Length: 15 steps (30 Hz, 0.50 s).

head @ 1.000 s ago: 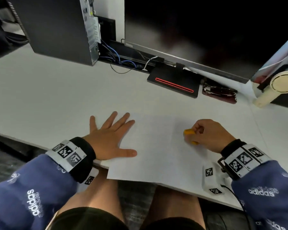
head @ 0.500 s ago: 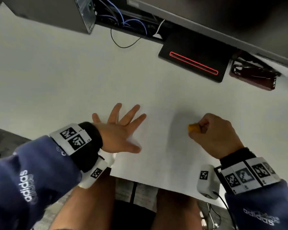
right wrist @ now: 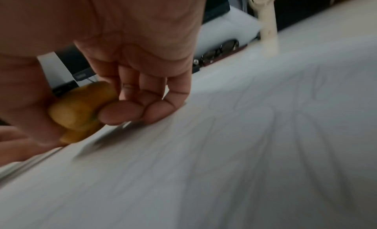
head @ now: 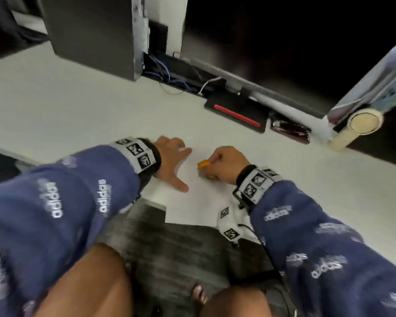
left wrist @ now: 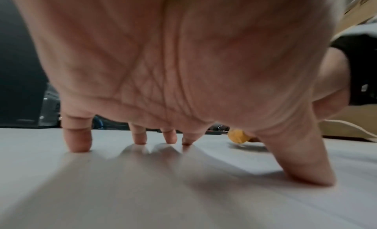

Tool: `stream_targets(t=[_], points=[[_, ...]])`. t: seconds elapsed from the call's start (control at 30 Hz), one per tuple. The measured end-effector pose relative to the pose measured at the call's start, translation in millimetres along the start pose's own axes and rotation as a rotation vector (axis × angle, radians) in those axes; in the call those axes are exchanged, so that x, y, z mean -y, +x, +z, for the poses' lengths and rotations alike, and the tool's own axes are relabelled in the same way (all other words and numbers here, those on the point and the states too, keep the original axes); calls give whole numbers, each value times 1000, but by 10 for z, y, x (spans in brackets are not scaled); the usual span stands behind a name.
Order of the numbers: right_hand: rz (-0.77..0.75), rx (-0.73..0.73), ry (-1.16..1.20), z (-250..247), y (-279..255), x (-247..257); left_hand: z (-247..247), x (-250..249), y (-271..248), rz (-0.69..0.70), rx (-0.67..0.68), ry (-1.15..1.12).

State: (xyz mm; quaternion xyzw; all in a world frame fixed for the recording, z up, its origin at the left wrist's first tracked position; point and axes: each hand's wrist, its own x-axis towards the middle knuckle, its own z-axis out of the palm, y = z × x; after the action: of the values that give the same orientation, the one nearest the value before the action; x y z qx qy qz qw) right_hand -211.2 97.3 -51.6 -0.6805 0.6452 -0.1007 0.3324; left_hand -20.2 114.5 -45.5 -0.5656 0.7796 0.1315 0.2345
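Observation:
A white sheet of paper [head: 192,202] lies at the near edge of the white desk [head: 78,106]. My left hand [head: 172,161] lies flat on the sheet's left part, fingers spread and straight, with the fingertips [left wrist: 78,145] and thumb pressing down. My right hand [head: 224,161] grips a small yellow-orange object [head: 204,163], rounded and stubby, and holds its lower end against the paper. In the right wrist view the yellow object [right wrist: 81,110] sits between thumb and curled fingers. The left wrist view shows the yellow object [left wrist: 237,135] beyond my thumb.
A dark computer tower [head: 94,33] stands at the back left with blue cables [head: 167,74] beside it. A black monitor base with a red stripe [head: 237,113], a dark case holding glasses [head: 290,131] and a cream handheld fan [head: 357,126] sit behind the paper.
The head camera has swung back and to the left, so both hands appear higher in the view. My left hand stays flat on the paper and my right hand keeps its grip on the yellow object.

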Motion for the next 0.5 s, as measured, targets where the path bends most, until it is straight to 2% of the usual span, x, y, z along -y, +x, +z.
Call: stream_targets(t=[0.1,0.2,0.37,0.5], points=[[41,-89,-120,-43,-19,89,49,-7,-1,-11,-25,-37],[28,-133,-175,-37,11,124,92,37,108,-15,13,-27],[-140,-14,-258,60,140,202,-54,-20,144,25,84,164],[-110,83,-300,-77,399,199,-132,-14,98,50,84,234]])
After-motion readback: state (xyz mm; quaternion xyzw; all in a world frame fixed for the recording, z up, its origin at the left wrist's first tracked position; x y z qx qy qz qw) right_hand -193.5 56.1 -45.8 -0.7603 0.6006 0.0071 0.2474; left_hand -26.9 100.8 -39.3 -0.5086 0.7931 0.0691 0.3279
